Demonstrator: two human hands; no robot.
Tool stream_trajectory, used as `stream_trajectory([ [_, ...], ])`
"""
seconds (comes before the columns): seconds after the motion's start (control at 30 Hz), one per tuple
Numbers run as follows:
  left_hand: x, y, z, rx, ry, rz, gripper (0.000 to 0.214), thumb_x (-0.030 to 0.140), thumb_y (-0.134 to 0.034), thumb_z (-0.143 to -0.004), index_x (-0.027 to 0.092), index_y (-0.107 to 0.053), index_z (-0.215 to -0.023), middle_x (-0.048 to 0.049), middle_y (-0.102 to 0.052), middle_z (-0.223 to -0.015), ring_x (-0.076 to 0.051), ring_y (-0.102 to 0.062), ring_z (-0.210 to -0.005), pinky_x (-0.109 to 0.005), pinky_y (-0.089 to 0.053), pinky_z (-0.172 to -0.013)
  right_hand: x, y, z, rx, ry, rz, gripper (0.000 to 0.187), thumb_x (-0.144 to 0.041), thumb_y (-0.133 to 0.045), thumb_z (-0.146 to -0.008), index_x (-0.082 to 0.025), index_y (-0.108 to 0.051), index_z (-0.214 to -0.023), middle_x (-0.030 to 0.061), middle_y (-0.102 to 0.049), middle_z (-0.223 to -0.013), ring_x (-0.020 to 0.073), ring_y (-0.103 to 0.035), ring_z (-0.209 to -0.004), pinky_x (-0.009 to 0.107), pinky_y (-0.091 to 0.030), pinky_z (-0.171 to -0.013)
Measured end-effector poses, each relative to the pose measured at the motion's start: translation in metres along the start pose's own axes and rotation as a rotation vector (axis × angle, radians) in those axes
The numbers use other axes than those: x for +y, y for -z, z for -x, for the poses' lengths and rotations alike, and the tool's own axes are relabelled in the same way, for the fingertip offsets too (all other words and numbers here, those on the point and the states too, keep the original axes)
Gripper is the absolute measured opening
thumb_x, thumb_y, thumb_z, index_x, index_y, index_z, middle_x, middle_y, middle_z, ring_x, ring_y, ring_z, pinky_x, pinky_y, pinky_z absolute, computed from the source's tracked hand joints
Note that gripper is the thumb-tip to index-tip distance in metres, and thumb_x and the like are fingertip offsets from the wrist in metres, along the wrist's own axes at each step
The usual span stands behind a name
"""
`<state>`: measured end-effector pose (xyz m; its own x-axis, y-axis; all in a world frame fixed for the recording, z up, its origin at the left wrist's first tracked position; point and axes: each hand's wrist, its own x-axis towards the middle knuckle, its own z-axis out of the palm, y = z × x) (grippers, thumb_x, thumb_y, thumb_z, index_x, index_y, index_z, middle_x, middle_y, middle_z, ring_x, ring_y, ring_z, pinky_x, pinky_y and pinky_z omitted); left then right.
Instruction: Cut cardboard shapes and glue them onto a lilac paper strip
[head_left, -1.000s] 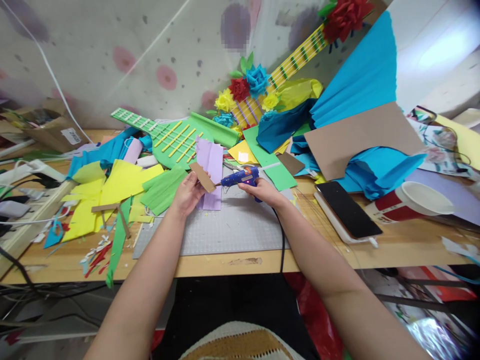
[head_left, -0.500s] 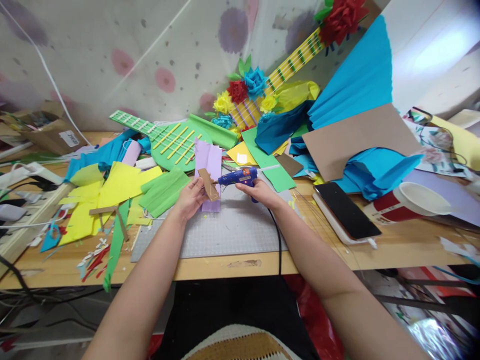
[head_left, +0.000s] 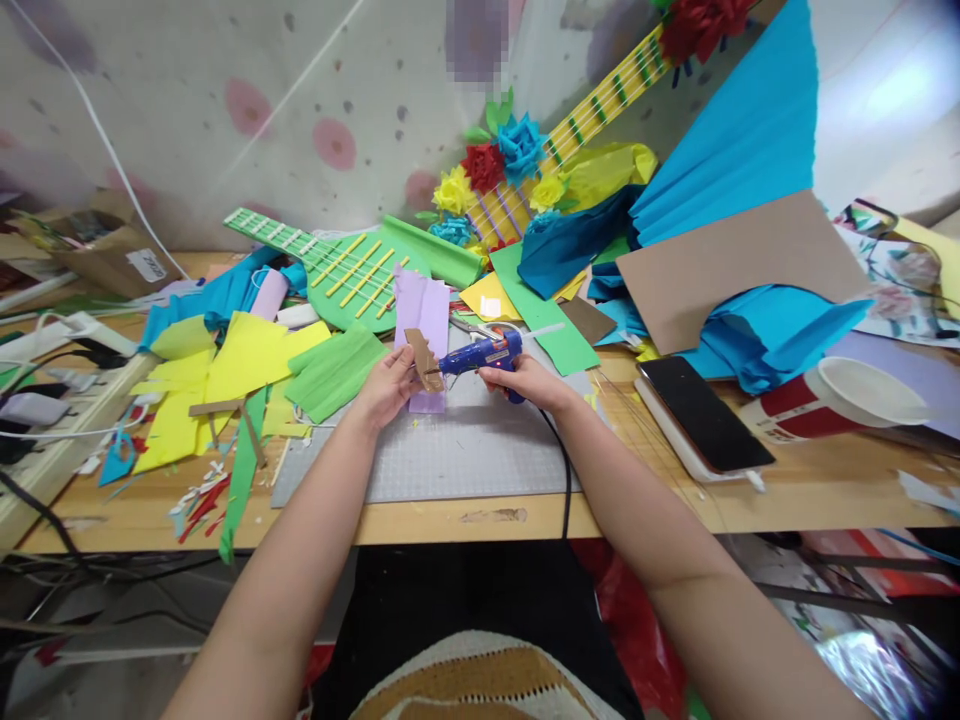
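Observation:
My left hand [head_left: 386,385] pinches a small brown cardboard strip [head_left: 424,359] and holds it upright above the grey cutting mat [head_left: 465,450]. My right hand [head_left: 525,378] grips a blue hot glue gun [head_left: 484,354], whose nozzle touches the strip's right edge. The gun's black cord [head_left: 564,470] runs over the mat and off the table's front edge. A folded lilac paper [head_left: 426,320] lies just behind the strip.
Yellow and green paper sheets [head_left: 247,365] and scraps cover the left of the wooden table. A green paper guitar [head_left: 337,270], a yellow flowered guitar [head_left: 525,180], blue crepe paper [head_left: 735,160] and a cardboard sheet [head_left: 742,265] stand behind. A phone [head_left: 701,412] and a red paper cup [head_left: 832,395] lie right.
The cardboard strip has turned from lying slanted to standing more upright in my left hand. The glue gun's nozzle has stayed against the strip's edge.

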<state>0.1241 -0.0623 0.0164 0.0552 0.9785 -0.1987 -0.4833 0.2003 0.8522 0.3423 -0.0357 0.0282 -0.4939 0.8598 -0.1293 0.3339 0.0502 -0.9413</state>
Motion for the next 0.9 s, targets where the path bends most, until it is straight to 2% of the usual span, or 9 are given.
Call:
stream_trajectory([
  [0.2, 0.000, 0.000, 0.001, 0.002, 0.014, -0.007, 0.021, 0.028, -0.061, -0.079, 0.012, -0.061, -0.093, -0.0041, -0.069, -0.080, -0.012, -0.065, -0.067, -0.023, -0.054, -0.062, -0.005, 0.000, 0.002, 0.027, -0.029, 0.015, 0.047, -0.060, -0.062, -0.061, -0.016, -0.048, -0.059, 0.0000, -0.050, -0.053, 0.0096, -0.046, -0.050, 0.026, -0.037, -0.051],
  [0.47, -0.004, 0.007, 0.000, -0.115, 0.056, -0.082, 0.028, 0.035, -0.060, -0.078, 0.013, -0.061, -0.096, -0.0067, -0.068, -0.086, -0.014, -0.065, -0.072, -0.028, -0.054, -0.065, -0.002, 0.001, -0.001, 0.170, -0.021, 0.016, 0.046, -0.060, -0.062, -0.064, -0.018, -0.045, -0.056, -0.0014, -0.048, -0.050, 0.0094, -0.043, -0.048, 0.026, -0.036, -0.050],
  [0.6, -0.005, 0.009, -0.001, -0.193, 0.070, -0.119, 0.029, 0.039, -0.060, -0.078, 0.013, -0.062, -0.090, -0.0063, -0.068, -0.082, -0.013, -0.064, -0.068, -0.027, -0.054, -0.065, -0.001, 0.000, -0.003, 0.161, 0.008, 0.034, 0.047, -0.062, -0.061, -0.064, -0.019, -0.044, -0.055, -0.0015, -0.046, -0.049, 0.0089, -0.041, -0.047, 0.025, -0.033, -0.048],
  [0.8, -0.004, 0.009, 0.001, -0.178, 0.123, -0.132, 0.031, 0.038, -0.061, -0.077, 0.013, -0.062, -0.096, -0.0078, -0.068, -0.086, -0.015, -0.065, -0.072, -0.027, -0.054, -0.063, 0.007, 0.003, -0.008, 0.272, 0.001, 0.011, 0.048, -0.065, -0.060, -0.062, -0.019, -0.046, -0.060, -0.0030, -0.044, -0.049, 0.0086, -0.040, -0.046, 0.025, -0.032, -0.046],
  [0.9, -0.004, 0.010, 0.001, -0.190, 0.124, -0.136, 0.032, 0.039, -0.061, -0.077, 0.014, -0.062, -0.097, -0.0078, -0.068, -0.087, -0.015, -0.065, -0.072, -0.027, -0.054, -0.064, 0.009, 0.005, -0.008, 0.271, 0.016, 0.011, 0.047, -0.063, -0.062, -0.061, -0.019, -0.047, -0.061, -0.0034, -0.044, -0.049, 0.0085, -0.039, -0.046, 0.025, -0.032, -0.046],
])
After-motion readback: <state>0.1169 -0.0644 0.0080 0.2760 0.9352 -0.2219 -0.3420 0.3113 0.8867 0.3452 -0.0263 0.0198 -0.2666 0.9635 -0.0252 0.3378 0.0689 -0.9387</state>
